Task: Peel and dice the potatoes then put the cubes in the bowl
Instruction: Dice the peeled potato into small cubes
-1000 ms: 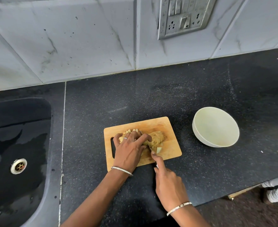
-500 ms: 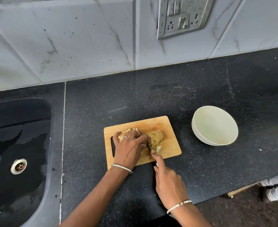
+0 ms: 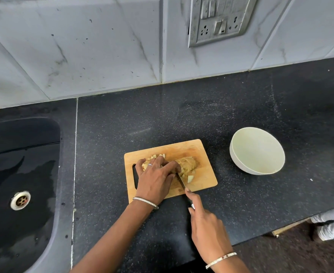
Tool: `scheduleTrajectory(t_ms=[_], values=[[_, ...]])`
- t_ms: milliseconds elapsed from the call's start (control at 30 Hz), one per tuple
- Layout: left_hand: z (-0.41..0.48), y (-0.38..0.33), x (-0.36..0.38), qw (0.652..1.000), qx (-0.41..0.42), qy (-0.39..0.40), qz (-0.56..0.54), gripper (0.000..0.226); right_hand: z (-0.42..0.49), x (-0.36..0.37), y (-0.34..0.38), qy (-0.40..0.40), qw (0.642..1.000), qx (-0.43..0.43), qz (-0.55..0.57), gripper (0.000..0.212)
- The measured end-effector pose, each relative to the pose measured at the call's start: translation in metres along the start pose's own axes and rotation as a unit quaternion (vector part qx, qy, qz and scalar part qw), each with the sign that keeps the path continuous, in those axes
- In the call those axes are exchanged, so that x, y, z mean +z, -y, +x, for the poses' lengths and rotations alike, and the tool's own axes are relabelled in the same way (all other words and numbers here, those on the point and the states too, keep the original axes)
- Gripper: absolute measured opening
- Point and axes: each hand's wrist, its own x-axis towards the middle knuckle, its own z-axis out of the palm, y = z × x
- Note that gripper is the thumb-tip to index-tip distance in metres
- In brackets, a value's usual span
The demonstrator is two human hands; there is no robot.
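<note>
Near, the right hand (image 3: pixel 207 223) clenches its fingers round a slim steel knife (image 3: pixel 182 183), forefinger along its spine to steer the cut. Beyond, the left hand (image 3: pixel 156 178) grasps the pale peeled potato (image 3: pixel 186 164), steadying it on the rectangular wooden cutting board (image 3: pixel 203 182); the empty pale round bowl (image 3: pixel 239 166) sits right, handy for the cubes

On the 1 desk (image 3: pixel 182 115) there is 1 board (image 3: pixel 201 174), 1 bowl (image 3: pixel 239 166) and 1 knife (image 3: pixel 182 183). The board carries 1 potato (image 3: pixel 187 164), partly sliced, and a heap of cut pieces (image 3: pixel 154 157), partly covered and too small to count. 1 loose piece (image 3: pixel 190 178) lies apart from the heap.

There are 2 hands, 1 left hand (image 3: pixel 154 180) and 1 right hand (image 3: pixel 207 229). They wear 2 bracelets, the left bracelet (image 3: pixel 145 201) and the right bracelet (image 3: pixel 221 260), and 1 ring (image 3: pixel 150 164).

There is 1 sink (image 3: pixel 24 154) with 1 drain (image 3: pixel 20 200), and 1 switch plate (image 3: pixel 219 20) on the wall.
</note>
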Motion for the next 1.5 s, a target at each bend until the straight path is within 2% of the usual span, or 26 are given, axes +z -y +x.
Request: scheduleTrajectory(t_ms=[167,333,533,600,667,800,900,1100,1500], values=[[-0.003,-0.002,-0.003,1.000,0.005,0.003,0.002,0.021,-0.001,-0.004,0.002,0.015,1.000,-0.003,0.000,0.047],[0.000,-0.004,-0.001,1.000,-0.006,-0.008,-0.011,0.019,-0.017,-0.011,0.000,0.027,1.000,-0.006,0.014,0.053],[0.001,-0.002,0.000,0.999,-0.010,-0.011,-0.041,0.018,-0.046,-0.024,-0.010,-0.016,0.999,-0.002,0.041,0.062],[0.000,-0.001,0.000,0.999,-0.013,-0.017,-0.046,0.023,-0.052,-0.033,0.001,0.002,1.000,0.012,-0.001,0.068],[-0.001,0.000,0.000,0.998,-0.019,-0.026,-0.057,0.034,-0.054,-0.042,0.003,0.032,0.999,0.029,0.010,0.069],[-0.001,0.002,-0.001,0.996,-0.027,-0.048,-0.072,0.049,-0.042,-0.049,0.004,-0.032,0.998,-0.024,0.039,0.057],[-0.001,0.007,-0.001,0.996,-0.025,-0.071,-0.048,0.039,-0.022,-0.046,0.015,-0.038,0.998,-0.048,0.025,0.048],[-0.001,0.011,-0.003,0.995,-0.032,-0.091,-0.019,0.022,0.007,-0.027,0.023,-0.024,0.998,-0.058,0.011,0.048],[0.000,0.012,0.000,0.994,-0.038,-0.097,-0.018,0.017,0.015,-0.014,0.022,0.000,0.999,-0.040,-0.016,0.050]])
